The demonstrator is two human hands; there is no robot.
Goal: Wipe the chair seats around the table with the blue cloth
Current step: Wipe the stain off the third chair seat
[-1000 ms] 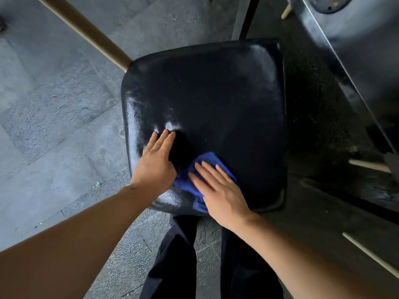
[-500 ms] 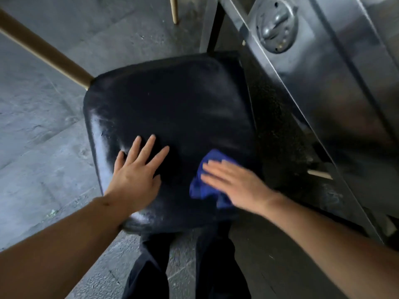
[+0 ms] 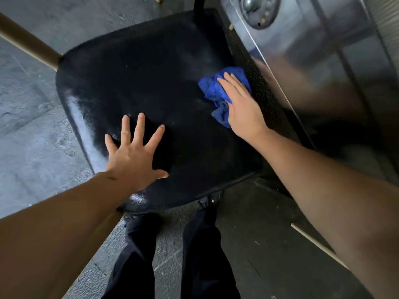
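A black padded chair seat (image 3: 155,78) fills the middle of the head view, glossy along its left edge. My left hand (image 3: 133,156) lies flat on the seat's near left part, fingers spread wide. A crumpled blue cloth (image 3: 212,91) sits near the seat's right edge. My right hand (image 3: 239,102) presses down on the cloth with straight fingers and covers most of it.
The shiny dark table (image 3: 323,61) runs along the right, its edge close beside the cloth, with a round metal fitting (image 3: 258,9) set in it. A tan chair leg (image 3: 26,43) slants at upper left. My dark trousers (image 3: 172,255) stand below the seat on grey stone floor (image 3: 28,130).
My right hand has slid the blue cloth from the seat's near middle to its far right edge by the table. My left hand's fingers have spread wider on the seat.
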